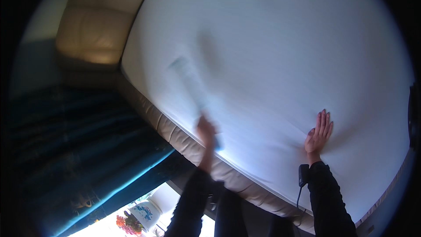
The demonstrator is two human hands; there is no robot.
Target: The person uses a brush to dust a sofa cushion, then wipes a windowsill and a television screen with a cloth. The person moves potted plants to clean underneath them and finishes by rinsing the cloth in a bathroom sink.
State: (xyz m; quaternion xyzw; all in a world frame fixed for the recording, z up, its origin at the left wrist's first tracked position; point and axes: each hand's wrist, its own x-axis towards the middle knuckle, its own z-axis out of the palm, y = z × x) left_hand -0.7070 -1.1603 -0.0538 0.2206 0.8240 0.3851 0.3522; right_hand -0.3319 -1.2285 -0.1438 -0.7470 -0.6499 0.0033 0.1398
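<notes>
A white sheet (263,56) covers a mattress that fills most of the view. My left hand (206,130) is closed around the handle of a long, pale bluish tool (190,80), likely a brush; it is blurred, so its exact kind cannot be told. The tool lies over the sheet near the bed's left edge, and a dark shadow falls beside it. My right hand (318,136) rests palm down on the sheet with its fingers extended, holding nothing. A small black device (303,175) with a cable is at my right wrist.
A padded, gathered bed frame (184,144) runs along the near side. At the upper left stands a tan leather headboard (98,29). Dark teal curtains (75,144) hang at the left. Beyond them, at the bottom, are a patterned white pot (146,215) and orange-pink flowers (128,224).
</notes>
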